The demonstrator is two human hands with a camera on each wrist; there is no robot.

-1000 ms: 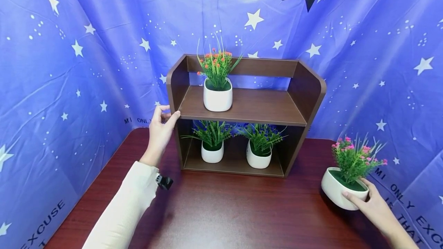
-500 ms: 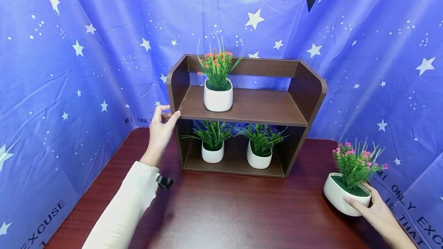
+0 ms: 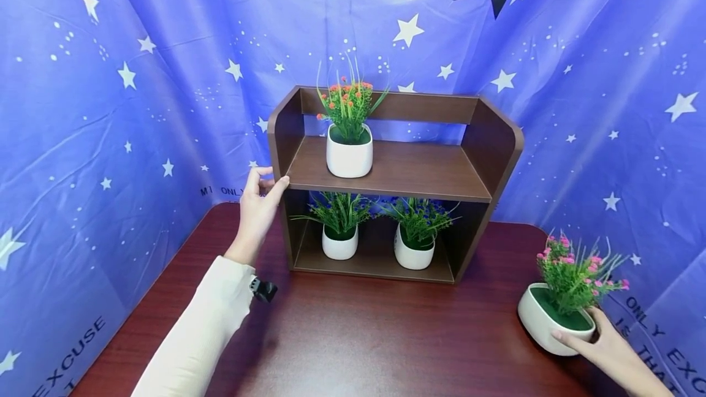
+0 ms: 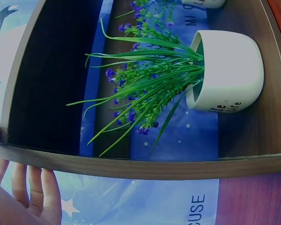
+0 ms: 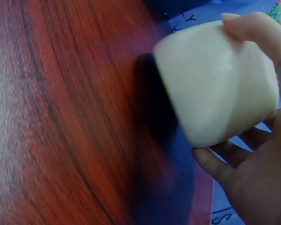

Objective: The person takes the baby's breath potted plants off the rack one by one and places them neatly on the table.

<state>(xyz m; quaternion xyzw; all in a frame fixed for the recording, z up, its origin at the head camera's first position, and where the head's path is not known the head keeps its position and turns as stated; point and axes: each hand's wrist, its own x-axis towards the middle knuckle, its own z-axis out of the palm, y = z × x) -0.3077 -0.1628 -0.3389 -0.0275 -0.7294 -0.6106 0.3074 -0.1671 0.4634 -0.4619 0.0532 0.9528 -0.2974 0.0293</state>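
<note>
A brown two-tier shelf (image 3: pixel 386 167) stands in the middle of the table. My left hand (image 3: pixel 257 213) grips the front edge of its left side panel, thumb on the front and fingers on the outer face. At the table's right side, my right hand (image 3: pixel 603 342) holds a white pot with pink flowers (image 3: pixel 551 323), thumb on the near wall. In the right wrist view this pot (image 5: pixel 206 84) is close over its dark shadow; whether it touches the table I cannot tell. A pot with orange flowers (image 3: pixel 349 152) sits on the upper tier, left of centre.
Two pots with blue flowers stand on the lower tier, a left one (image 3: pixel 339 245) and a right one (image 3: pixel 413 253). A blue star-patterned curtain (image 3: pixel 182 109) hangs around the back and sides of the reddish-brown table (image 3: pixel 353 336).
My right hand has lowered the pink-flowered pot and brought it slightly right and nearer to me. My left hand keeps its grip on the shelf.
</note>
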